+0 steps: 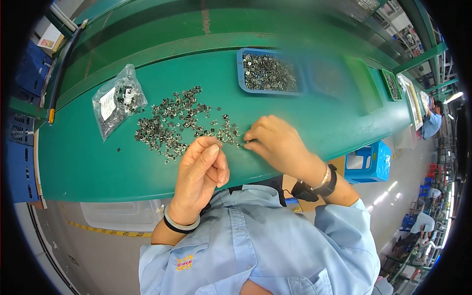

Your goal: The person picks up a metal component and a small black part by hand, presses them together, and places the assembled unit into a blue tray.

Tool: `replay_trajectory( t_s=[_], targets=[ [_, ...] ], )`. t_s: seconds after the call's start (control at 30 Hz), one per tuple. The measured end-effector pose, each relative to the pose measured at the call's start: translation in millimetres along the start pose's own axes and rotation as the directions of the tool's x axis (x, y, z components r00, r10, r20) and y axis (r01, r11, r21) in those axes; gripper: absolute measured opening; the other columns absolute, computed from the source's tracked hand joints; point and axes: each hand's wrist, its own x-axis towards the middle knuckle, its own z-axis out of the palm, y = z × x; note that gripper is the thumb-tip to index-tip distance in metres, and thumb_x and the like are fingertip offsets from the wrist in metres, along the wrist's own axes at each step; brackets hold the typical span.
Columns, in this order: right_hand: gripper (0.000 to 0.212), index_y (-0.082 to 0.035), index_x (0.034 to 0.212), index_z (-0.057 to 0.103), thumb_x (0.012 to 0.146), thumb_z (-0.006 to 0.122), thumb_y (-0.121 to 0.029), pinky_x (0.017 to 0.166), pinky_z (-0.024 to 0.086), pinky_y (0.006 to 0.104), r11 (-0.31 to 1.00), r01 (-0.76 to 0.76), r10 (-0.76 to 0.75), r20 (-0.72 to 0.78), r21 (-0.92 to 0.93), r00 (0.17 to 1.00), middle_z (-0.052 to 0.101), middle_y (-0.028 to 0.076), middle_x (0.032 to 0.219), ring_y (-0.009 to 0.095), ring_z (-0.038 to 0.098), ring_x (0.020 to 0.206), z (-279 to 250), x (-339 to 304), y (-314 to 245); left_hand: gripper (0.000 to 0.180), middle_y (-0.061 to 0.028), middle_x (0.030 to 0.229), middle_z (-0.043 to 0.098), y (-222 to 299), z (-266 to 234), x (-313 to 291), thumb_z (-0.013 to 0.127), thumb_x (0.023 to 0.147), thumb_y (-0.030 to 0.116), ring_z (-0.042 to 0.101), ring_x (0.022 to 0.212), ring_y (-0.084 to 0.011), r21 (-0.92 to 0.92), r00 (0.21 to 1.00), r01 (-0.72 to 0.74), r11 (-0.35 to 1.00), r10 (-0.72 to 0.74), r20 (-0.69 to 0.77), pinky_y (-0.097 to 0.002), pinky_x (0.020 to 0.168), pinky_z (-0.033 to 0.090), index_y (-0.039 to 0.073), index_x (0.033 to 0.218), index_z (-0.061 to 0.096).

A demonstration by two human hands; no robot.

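A loose pile of small, dark and silvery metal parts (169,123) is spread over the green tabletop (103,167). My left hand (202,167) is closed at the pile's near edge, thumb pressed to the fingers. Whatever its fingertips hold is too small to make out. Just right of the pile, my right hand (278,145) pinches a small metal part between thumb and forefinger, low over the table. A clear plastic bag (118,101) with a white label and more such parts lies left of the pile.
A blue tray (240,73) full of small metal parts stands at the back. Right of it, a green tray (366,83) is partly blurred. A smaller green tray (395,84) holds parts at the far right. A blue stool (376,164) stands beyond the table's near edge.
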Motion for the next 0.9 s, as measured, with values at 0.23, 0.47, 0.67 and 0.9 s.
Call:
replay_trajectory(
  t_s=[0.23,0.47,0.67,0.9],
  targets=[
    [0.017,-0.005,0.086,0.065,0.071,0.072,-0.003,0.065,0.047,0.0334,0.969,0.025,0.004,-0.118,0.247,0.993,0.061,0.007,0.083,0.024,0.058,0.077,-23.7,-1.9,-11.2,0.016,-0.0062,0.069,0.056,-2.3,12.6,0.4,0.05,0.095,0.018,0.049,0.051,-0.0118,0.163,0.998,0.044,0.986,-0.049,0.026,-0.0246,0.044,0.038,0.003,0.101,0.052],
    [0.015,-0.005,0.088,0.065,0.074,0.071,-0.003,0.065,0.047,0.032,0.897,0.014,0.043,-0.119,0.442,0.992,0.062,0.007,0.083,0.022,0.058,0.076,-12.3,-6.3,-16.6,0.02,-0.0048,0.07,0.058,-12.1,19.9,2.5,0.051,0.095,0.023,0.051,0.053,-0.0098,0.157,0.972,0.193,0.969,-0.21,0.102,-0.0228,0.046,0.039,0.004,0.101,0.054],
    [0.017,-0.006,0.09,0.064,0.075,0.07,-0.002,0.065,0.047,0.0318,0.92,0.016,0.076,-0.218,0.39,0.973,0.062,0.006,0.085,0.022,0.059,0.078,4.5,-10.9,-16.7,0.019,-0.0037,0.065,0.057,-16.9,18.9,3.7,0.051,0.096,0.024,0.05,0.052,-0.0097,0.092,0.985,0.145,0.985,-0.153,0.081,-0.0222,0.045,0.038,0.005,0.096,0.054],
    [0.02,-0.006,0.088,0.062,0.072,0.071,0.0,0.064,0.047,0.0325,0.963,0.065,0.037,-0.363,0.263,0.931,0.061,0.007,0.084,0.023,0.059,0.076,11.5,-14.4,-21.6,0.02,-0.0038,0.066,0.057,-19.8,25.0,3.7,0.05,0.096,0.024,0.05,0.051,-0.0094,0.115,0.995,0.094,0.989,-0.098,0.036,-0.0217,0.044,0.038,0.005,0.094,0.053]
  ],
)
